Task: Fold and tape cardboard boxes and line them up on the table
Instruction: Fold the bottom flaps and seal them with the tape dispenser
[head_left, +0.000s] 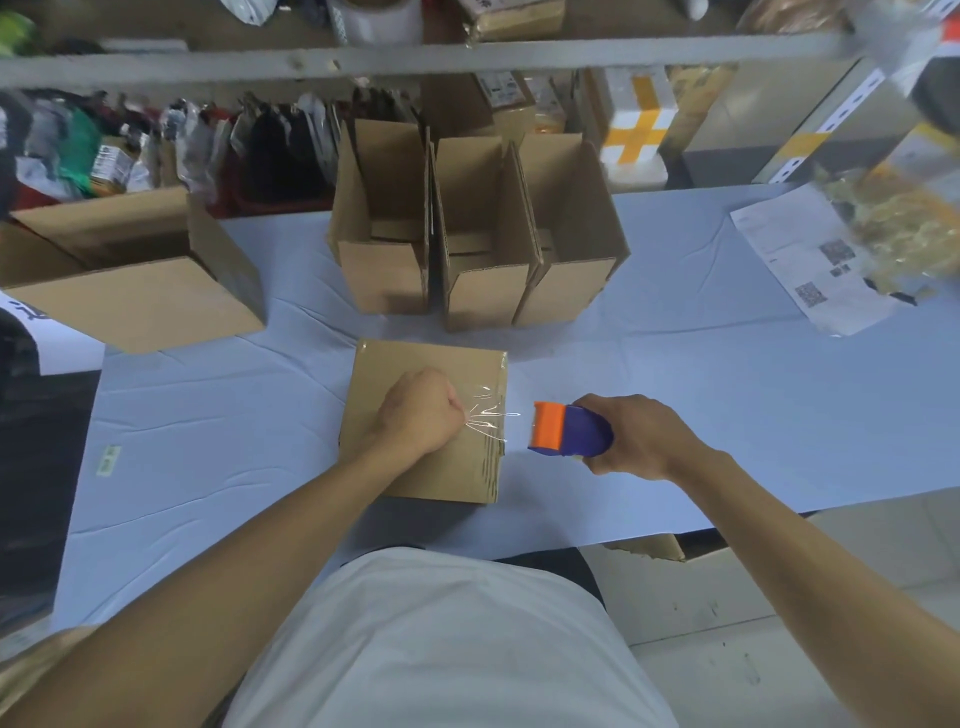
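left grip (418, 410) is fisted on the box (426, 421), pinching clear tape (488, 415); right grip (636, 434) clasps the dispenser (569, 431) just beside the box on the tabletop (675, 374).

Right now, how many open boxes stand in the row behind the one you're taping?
3, side by side at the table's far edge: left box, middle box, right box. More may be hidden behind them.

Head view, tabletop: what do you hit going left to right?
Big open box → left hand on the closed box → tape dispenser → right hand → printed sheet.
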